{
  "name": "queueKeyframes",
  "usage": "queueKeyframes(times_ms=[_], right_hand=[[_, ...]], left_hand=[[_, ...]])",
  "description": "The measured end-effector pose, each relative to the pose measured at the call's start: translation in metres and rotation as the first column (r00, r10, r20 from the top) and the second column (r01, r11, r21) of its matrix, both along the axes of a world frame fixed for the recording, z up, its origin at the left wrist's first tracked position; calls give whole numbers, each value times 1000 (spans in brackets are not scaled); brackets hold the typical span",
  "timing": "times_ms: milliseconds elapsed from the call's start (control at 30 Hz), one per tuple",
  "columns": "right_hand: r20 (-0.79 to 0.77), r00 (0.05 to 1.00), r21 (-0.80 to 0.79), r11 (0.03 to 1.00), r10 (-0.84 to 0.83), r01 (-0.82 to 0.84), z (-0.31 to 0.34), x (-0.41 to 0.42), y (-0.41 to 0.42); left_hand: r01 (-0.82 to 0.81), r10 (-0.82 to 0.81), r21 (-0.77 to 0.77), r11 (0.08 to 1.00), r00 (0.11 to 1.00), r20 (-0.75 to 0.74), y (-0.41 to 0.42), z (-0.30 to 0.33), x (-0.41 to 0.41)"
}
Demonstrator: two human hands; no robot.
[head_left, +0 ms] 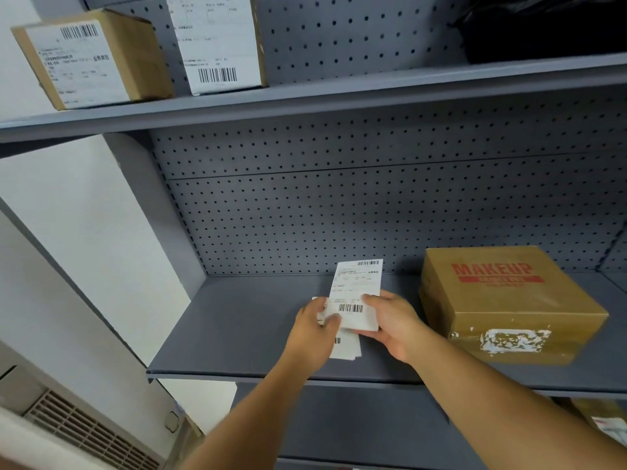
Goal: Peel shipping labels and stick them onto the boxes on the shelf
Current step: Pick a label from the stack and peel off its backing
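Note:
Both hands hold white shipping labels above the grey middle shelf (pixel 237 334). My right hand (pixel 390 323) grips the top label (pixel 358 286) by its lower right edge; the label stands upright with barcodes showing. My left hand (pixel 315 329) pinches the stack of labels (pixel 346 347) beneath it at the left side. A brown cardboard box printed MAKEUP (pixel 509 300) sits on the same shelf just right of my hands, with torn label remains on its front face. On the upper shelf stand a brown box with a label (pixel 91 59) and a second labelled box (pixel 220 42).
A perforated grey back panel (pixel 339 215) closes the shelf behind. A black item (pixel 543 25) lies on the upper shelf at right. Another box (pixel 600 418) shows on the lower shelf at right. A white vented unit (pixel 68 432) stands at lower left by the wall.

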State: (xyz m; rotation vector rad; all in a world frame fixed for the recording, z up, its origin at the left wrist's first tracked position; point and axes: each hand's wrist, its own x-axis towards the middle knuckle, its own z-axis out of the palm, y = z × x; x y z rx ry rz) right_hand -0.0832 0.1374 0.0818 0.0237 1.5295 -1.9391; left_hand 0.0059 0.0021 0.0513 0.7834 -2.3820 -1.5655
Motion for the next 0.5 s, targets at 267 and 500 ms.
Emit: queueKeyframes(times_ms=[267,500], right_hand=[[-52,998,-26,999,46,-47,2,0,10],[-108,993,26,999,38,-35,0,5,13]], left_hand=[[-128,150,560,819,989,7,-4,2,10],[-173,223,634,754,975,1,-1,8,12]])
